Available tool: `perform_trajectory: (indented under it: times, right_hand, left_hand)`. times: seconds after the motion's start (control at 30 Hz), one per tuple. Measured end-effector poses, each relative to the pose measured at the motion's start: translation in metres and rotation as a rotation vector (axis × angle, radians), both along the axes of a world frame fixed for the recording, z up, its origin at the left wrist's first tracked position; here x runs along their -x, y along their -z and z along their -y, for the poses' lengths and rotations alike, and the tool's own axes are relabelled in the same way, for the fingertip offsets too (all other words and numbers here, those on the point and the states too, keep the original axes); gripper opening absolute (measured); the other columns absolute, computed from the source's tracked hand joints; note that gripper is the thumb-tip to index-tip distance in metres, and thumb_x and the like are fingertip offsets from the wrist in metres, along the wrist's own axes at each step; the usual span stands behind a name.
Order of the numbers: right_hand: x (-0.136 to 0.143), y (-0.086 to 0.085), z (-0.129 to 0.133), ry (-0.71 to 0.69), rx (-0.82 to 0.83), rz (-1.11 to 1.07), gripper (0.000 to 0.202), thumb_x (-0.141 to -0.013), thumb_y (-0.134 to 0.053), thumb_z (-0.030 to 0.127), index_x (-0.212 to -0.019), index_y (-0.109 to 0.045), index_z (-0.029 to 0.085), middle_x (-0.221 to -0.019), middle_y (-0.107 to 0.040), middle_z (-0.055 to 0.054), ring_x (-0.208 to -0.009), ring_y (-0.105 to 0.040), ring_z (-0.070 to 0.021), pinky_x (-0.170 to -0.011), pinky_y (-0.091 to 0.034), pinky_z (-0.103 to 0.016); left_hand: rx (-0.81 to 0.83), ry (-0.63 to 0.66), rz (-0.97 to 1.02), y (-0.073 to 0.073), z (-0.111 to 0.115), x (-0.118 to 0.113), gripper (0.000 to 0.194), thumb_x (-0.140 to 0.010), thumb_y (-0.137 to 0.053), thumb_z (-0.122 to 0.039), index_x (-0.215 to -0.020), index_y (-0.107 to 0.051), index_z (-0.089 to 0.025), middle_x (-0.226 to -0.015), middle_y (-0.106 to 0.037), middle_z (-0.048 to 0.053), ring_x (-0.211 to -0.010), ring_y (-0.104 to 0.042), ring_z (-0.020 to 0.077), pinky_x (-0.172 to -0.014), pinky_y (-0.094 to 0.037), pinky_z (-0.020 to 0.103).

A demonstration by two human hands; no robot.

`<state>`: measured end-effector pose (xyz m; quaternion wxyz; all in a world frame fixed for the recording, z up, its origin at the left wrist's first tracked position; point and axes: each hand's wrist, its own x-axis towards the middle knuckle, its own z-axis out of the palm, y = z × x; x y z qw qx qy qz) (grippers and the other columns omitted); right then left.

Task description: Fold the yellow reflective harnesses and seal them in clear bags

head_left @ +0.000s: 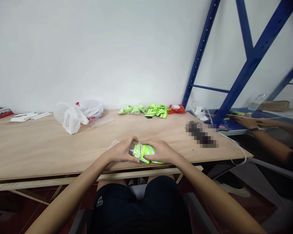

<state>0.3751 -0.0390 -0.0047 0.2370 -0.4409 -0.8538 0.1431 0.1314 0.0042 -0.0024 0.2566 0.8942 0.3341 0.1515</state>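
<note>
We see the fingers of our left hand (122, 150) curled around a clear bag (132, 150), thumb and forefinger spread on either side of it. The fingers of our right hand (161, 151) are clamped on a fluorescent yellow-green bundle (148, 150), thumb at the near side, the others laid over the top.

The bundle is between our two hands, at the near edge of the wooden surface (51, 152). It looks folded and wound, with pale grey stripes; strap-like ends poke out below the right hand, and its left end meets the bag. How far in it sits, we cannot tell.

Counting along the back, we have two white carrier bags (74, 118), one flat clear sleeve (103, 121), at least two bagged yellow-green packs (126, 110), one loose striped pile (157, 110) and one orange-red cloth (179, 110) with one white box (175, 107) on it. At our right, one co-worker's hand (246, 122) rests by the next table.
</note>
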Motion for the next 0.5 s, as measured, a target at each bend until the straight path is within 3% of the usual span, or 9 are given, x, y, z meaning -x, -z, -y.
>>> perform_trajectory:
  times: [0.13, 0.27, 0.5]
  right_hand:
    - [0.003, 0.004, -0.003, 0.061, 0.015, -0.075, 0.047, -0.072, -0.078, 0.028, -0.118, -0.069, 0.022, -0.114, -0.074, -0.004, -0.103, -0.068, -0.0256, -0.090, -0.051, -0.037]
    - [0.002, 0.010, -0.006, 0.032, 0.006, -0.134, 0.041, -0.072, -0.080, 0.026, -0.112, -0.071, 0.022, -0.111, -0.069, -0.006, -0.102, -0.066, -0.0233, -0.091, -0.050, -0.036]
    - [0.003, 0.014, -0.017, -0.013, 0.055, -0.243, 0.031, -0.070, -0.076, 0.021, -0.101, -0.072, 0.021, -0.101, -0.067, -0.004, -0.095, -0.065, -0.0216, -0.089, -0.050, -0.035]
  left_hand:
    - [-0.252, 0.047, -0.076, 0.003, 0.009, 0.001, 0.083, -0.071, -0.077, -0.068, -0.136, -0.052, -0.023, -0.140, -0.057, 0.015, -0.129, -0.051, 0.0356, -0.111, -0.036, 0.049]
    - [-0.345, 0.053, -0.186, 0.009, 0.016, 0.005, 0.086, -0.081, -0.067, -0.069, -0.149, -0.042, -0.023, -0.149, -0.051, 0.014, -0.136, -0.046, 0.0347, -0.120, -0.019, 0.054]
    - [-0.326, 0.042, -0.135, 0.006, 0.016, -0.008, 0.064, -0.092, -0.060, -0.059, -0.145, -0.048, -0.024, -0.141, -0.059, 0.012, -0.126, -0.056, 0.0314, -0.117, -0.028, 0.051]
